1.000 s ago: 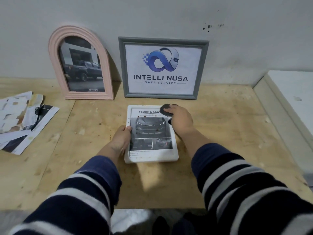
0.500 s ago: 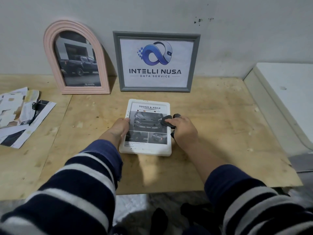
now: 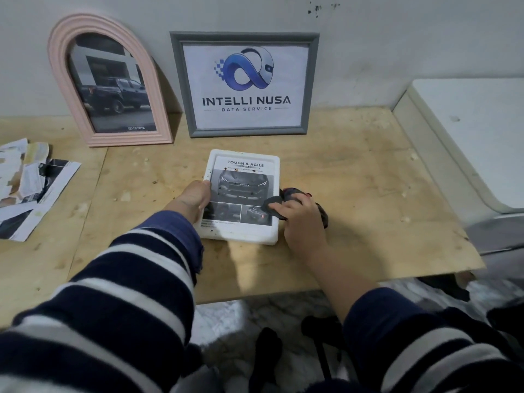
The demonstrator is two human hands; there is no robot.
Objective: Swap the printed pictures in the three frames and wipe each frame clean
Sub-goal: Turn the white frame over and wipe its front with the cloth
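A white rectangular frame (image 3: pixel 272 165) lies flat on the wooden table (image 3: pixel 354 194), holding a car print headed "TOUGH & AGILE". My left hand (image 3: pixel 195 195) grips its left edge. My right hand (image 3: pixel 300 219) presses a dark cloth (image 3: pixel 273 209) on the frame's lower right part. A pink arched frame (image 3: pixel 56 75) with a dark pickup picture leans on the wall at the back left. Beside it stands a grey rectangular frame (image 3: pixel 312 80) with the "INTELLI NUSA" logo print.
Loose and torn printed papers (image 3: pixel 31 188) lie at the table's left edge. A white appliance or box (image 3: pixel 470 131) sits against the table's right side. The table's near edge ends just below the white frame, with floor beneath.
My right hand with the cloth has slid down the white frame from its top right to its lower right. My left hand has stayed on the left edge.
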